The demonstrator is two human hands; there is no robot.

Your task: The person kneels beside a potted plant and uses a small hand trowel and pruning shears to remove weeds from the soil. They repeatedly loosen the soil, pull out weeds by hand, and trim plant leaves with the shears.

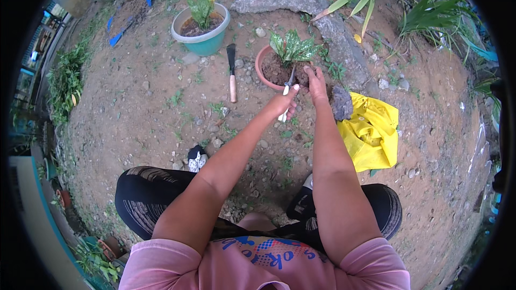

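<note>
My left hand (282, 104) grips a cream-handled tool (285, 90), which looks like pruning shears. Its dark metal end reaches into the soil (272, 68) of a terracotta-coloured pot (260, 73), close to the stem base. In this pot stands a plant with green and white variegated leaves (296, 48). At the right side of the same pot, my right hand (317, 83) has its fingers against the soil near the rim; whether they hold anything is hidden. A grey rock (342, 104) and a yellow cloth or bag (369, 135) lie just right of my right forearm.
A wooden-handled knife with a dark blade (231, 70) lies on the dirt left of the pot. Beyond it stands a turquoise pot (203, 44) with another variegated plant (200, 10). Stone edging (340, 38) curves behind; long-leaved plants (429, 14) grow at upper right.
</note>
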